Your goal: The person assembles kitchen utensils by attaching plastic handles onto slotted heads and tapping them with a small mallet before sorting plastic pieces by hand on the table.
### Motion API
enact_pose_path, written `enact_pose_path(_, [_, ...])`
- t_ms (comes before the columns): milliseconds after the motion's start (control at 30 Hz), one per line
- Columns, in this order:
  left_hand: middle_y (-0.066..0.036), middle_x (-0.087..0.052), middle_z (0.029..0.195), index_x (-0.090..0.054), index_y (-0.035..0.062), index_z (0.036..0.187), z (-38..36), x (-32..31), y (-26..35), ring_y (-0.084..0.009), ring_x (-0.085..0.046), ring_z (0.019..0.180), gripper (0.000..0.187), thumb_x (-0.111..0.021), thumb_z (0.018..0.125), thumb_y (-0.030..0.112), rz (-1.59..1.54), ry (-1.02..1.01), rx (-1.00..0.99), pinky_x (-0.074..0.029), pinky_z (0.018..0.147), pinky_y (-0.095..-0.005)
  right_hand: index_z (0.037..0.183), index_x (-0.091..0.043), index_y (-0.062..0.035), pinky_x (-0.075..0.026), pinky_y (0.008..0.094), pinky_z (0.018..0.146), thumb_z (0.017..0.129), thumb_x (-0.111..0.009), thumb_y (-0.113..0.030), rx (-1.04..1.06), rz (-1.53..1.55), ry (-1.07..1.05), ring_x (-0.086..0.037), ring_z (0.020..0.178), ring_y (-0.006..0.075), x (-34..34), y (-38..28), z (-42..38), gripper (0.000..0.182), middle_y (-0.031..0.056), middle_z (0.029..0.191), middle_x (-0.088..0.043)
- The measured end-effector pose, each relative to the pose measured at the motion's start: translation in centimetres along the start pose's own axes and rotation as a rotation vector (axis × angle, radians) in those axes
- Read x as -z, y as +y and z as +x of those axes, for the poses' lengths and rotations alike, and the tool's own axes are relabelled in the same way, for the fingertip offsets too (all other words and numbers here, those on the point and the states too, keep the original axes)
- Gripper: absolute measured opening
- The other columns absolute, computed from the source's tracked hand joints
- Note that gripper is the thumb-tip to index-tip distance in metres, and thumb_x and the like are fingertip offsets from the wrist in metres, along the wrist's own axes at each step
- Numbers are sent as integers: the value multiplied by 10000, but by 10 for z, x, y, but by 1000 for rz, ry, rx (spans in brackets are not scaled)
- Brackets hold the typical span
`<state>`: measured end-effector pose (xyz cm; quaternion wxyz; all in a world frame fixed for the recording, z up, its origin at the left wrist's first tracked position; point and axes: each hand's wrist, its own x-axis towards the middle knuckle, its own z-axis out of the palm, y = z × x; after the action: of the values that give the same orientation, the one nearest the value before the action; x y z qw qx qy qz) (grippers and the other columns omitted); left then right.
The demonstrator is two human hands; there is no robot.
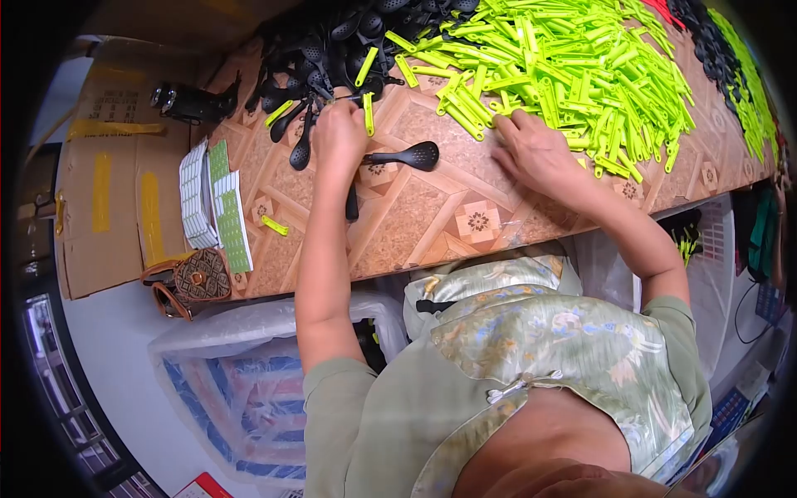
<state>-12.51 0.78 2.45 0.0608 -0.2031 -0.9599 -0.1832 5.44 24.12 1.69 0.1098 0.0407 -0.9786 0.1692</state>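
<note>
Across the back of the patterned table (398, 224) lies a big heap of lime-green handles (581, 75). My right hand (531, 149) reaches to the heap's lower left edge, its fingers curled near the handles; what they hold, if anything, cannot be made out. My left hand (339, 133) is closed beside the pile of black utensils (315, 66), with a green handle (369, 114) against its fingers. A black slotted spoon (419, 156) lies just right of my left wrist. Another black slotted spoon (300, 153) is left of that hand.
At the left stand a cardboard box (124, 191), green-and-white label sheets (224, 207) and a small patterned bag (203, 275). A black device (195, 101) sits at the back left. Below the table edge is a plastic-lined crate (249, 398). One loose green piece (274, 225) lies near the labels.
</note>
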Motion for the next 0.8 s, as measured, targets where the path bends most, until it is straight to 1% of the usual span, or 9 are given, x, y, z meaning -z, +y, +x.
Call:
enact_pose_path(133, [-206,-648,872,-656,4,852,-8,-10,-12,-359,-624,848,207,-596,806,197,67,-2,-33,-479,771,-449,1008,-508,7,-487,454,654,779,-498,-30,-87,-7,-17,-580,799,376,-7,18,3,232,202,854,-545])
enact_pose_path(300, [-179,-641,835,-621,-13,822,-13,-32,14,-396,-634,800,244,-602,812,230,222,53,-11,-508,713,-487,1069,-562,-63,-480,418,671,861,-548,-117,-108,50,57,-590,796,340,4,1,10,216,158,855,-563])
enact_pose_path(400, [-171,-644,837,-624,-6,825,-10,-38,23,-372,-647,788,241,-606,811,233,310,3,-82,-523,689,-462,1014,-595,-64,-482,408,677,858,-579,-144,-7,208,92,-590,795,334,-1,-8,20,176,153,867,-570])
enact_pose_path(433, [-179,-645,843,-642,2,843,-11,-33,28,-344,-655,780,219,-620,797,215,312,10,-62,-527,663,-420,1010,-611,-50,-484,374,666,883,-570,-190,-26,282,71,-604,787,268,-6,-8,25,194,120,876,-592])
enact_pose_path(533, [-114,-650,798,-659,14,889,-14,-10,48,-228,-654,705,173,-630,805,163,-201,16,-56,-516,605,-319,1064,-604,-35,-474,319,662,915,-536,-262,-233,773,21,-585,820,167,-13,-12,47,280,64,907,-600])
enact_pose_path(633, [33,-584,729,-657,39,970,-28,-6,88,-36,-516,608,133,-603,869,106,-1061,-337,156,-422,541,-175,1085,-606,-38,-461,271,708,914,-530,-298,-351,1179,-55,-557,864,123,-13,-15,53,320,38,967,-599])
enact_pose_path(667, [27,-588,734,-661,41,990,-31,-12,93,-33,-519,607,152,-593,884,126,-1025,-328,157,-414,544,-166,1091,-606,-39,-457,256,724,914,-528,-309,-378,1319,-89,-548,878,108,-13,-18,59,333,30,987,-598])
enact_pose_path(733, [-23,-629,768,-658,21,1026,-34,-14,91,-79,-569,630,194,-593,878,129,-1173,-417,75,-449,574,-200,1096,-606,-50,-464,250,724,908,-538,-298,-421,1241,-75,-548,830,109,-9,-1,58,318,25,893,-590])
enact_pose_path(800, [-72,-652,805,-648,8,1050,-36,-14,69,-137,-608,680,220,-582,874,121,-746,-214,-230,-474,630,-242,1123,-589,-47,-443,215,636,916,-543,-291,-549,1156,-47,-538,741,79,1,23,45,324,4,802,-554])
